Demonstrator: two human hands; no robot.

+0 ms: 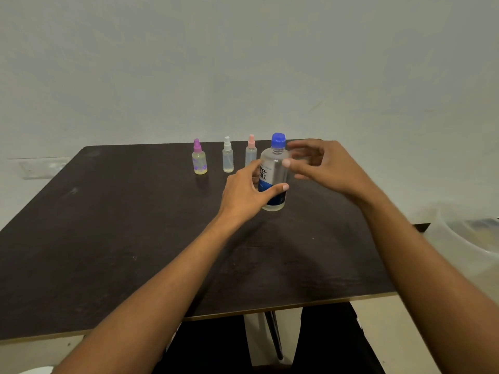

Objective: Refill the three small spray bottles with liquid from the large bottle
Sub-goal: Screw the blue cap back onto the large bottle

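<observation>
Bottle in hand: your left hand (243, 193) is wrapped round the label band of the large clear plastic bottle (275, 171), thumb across the front and fingers behind. The bottle stands upright on the dark matte table (108, 225), just in front of the row. Your right hand (324, 166) hovers beside its shoulder, fingers loosely curled and apart, gripping nothing. It's blurred, so I can't tell if the thumb touches the plastic. The blue plastic cap (278, 139) is on. The bottle seems fairly full, so expect some weight, and its smooth thin walls may flex or slip if you squeeze. Hold low on the label and take the cap by its edge. Behind stand the purple-topped yellowish spray bottle (199, 161), the white-topped clear spray bottle (228, 157) and the pink-topped clear spray bottle (250, 153), all upright in a spaced row, the pink one just beyond your left fingers. They're probably light, narrow and tippy, so steady each by the body
</observation>
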